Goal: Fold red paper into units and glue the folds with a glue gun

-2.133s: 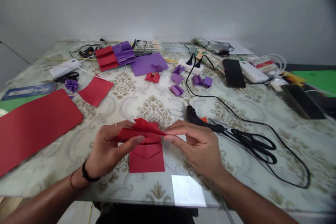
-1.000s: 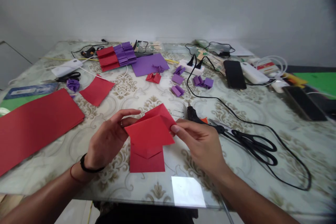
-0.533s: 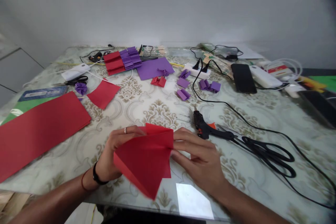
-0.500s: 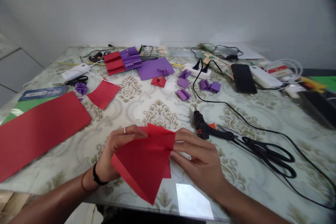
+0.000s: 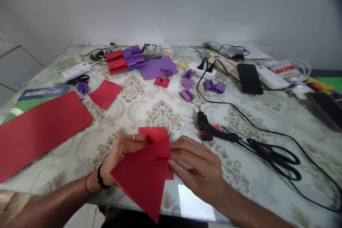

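A folded red paper piece (image 5: pixel 144 171) is held between both hands at the near edge of the glass-topped table (image 5: pixel 149 103). Its pointed flap hangs down toward me over the table edge. My left hand (image 5: pixel 121 155), with a ring and a black wristband, pinches the paper's upper left. My right hand (image 5: pixel 197 167) grips its right side with the fingers pressed to the fold. Part of a second red folded piece (image 5: pixel 153 130) shows on the table just behind the hands.
A black glue gun (image 5: pixel 207 130) and black scissors (image 5: pixel 269 151) lie right of my hands, with a black cable looping past. A big red sheet (image 5: pixel 40 128) lies at left. Purple and red folded pieces, a power strip (image 5: pixel 201 71), phones and chargers crowd the far side.
The red paper has been turned over and swung down, from a flat folded shape raised above the table to a long point hanging over the near edge. Both hands came closer to me.
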Tool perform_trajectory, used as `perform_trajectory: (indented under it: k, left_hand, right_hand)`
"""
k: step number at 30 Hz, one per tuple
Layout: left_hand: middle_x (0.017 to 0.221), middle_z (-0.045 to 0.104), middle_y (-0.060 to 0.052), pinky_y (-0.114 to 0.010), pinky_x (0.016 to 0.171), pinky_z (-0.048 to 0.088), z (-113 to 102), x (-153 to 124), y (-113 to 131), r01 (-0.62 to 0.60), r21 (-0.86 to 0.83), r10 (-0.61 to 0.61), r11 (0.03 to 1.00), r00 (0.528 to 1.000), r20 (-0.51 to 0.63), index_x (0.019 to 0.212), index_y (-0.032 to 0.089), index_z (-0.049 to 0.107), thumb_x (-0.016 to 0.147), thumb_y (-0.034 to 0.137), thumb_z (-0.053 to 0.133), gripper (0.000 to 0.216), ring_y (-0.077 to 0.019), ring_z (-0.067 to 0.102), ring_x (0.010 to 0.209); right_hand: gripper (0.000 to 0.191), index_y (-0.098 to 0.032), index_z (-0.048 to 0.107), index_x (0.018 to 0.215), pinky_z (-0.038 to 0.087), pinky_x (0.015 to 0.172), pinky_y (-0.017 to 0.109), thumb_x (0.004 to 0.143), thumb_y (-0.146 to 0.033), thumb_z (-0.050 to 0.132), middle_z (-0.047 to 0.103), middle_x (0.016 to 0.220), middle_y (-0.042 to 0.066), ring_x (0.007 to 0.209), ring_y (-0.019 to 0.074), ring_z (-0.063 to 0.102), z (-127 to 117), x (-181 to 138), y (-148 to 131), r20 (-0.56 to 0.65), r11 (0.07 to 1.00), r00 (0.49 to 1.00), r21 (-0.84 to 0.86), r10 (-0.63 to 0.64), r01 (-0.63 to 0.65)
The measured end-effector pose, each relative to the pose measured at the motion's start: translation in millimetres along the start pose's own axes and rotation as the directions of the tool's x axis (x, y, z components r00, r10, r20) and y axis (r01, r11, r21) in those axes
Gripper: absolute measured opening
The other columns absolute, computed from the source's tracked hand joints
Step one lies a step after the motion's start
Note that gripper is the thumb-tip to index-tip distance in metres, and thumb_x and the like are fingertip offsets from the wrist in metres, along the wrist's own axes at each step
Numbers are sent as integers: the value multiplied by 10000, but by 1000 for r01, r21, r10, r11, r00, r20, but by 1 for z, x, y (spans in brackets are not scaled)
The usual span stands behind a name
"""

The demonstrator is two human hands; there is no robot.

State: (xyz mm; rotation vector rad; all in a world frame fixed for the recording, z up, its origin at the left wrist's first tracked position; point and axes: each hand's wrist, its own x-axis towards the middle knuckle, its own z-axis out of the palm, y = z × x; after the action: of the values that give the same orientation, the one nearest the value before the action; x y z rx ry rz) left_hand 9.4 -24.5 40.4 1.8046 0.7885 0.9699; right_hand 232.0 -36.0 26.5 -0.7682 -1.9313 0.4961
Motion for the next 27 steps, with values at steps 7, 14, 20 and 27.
perform_trajectory:
  k: [7,14,20,27]
  left_hand:
    - [963,779,-80,-340,759,630,1,-7,-13,2,-43,-9,999,988,-157,1030,228,771,996,407,676,206,-232,741,844]
    - [1076,779,-94,-291,763,629,-17,1,-1,-264,250,323,931,917,-234,1064,222,784,970,314,745,137,-200,762,910]
    - [956,835,-93,-303,640,622,-21,4,5,-159,221,215,962,942,-257,863,231,806,927,388,789,170,-213,783,739]
    - [973,839,-71,-317,777,629,-17,1,2,-134,184,173,974,962,-210,1059,251,801,889,290,796,174,-252,801,924]
  right_hand:
    - [152,-218,773,928,616,682,344,948,-108,670,788,873,80,753,211,738,-3,3,2,-14,998,998,11,62,-61]
    - [117,-233,760,990,641,762,315,949,-139,704,801,950,65,847,204,772,-13,2,20,-17,989,991,-58,134,-135]
    - [381,-296,727,1244,643,850,325,886,-204,822,812,1100,48,967,214,781,-19,-4,21,-80,989,986,34,147,-145]
    - [249,-242,788,981,610,689,257,873,-22,750,802,873,19,757,154,752,-19,5,11,-151,991,981,68,125,-116]
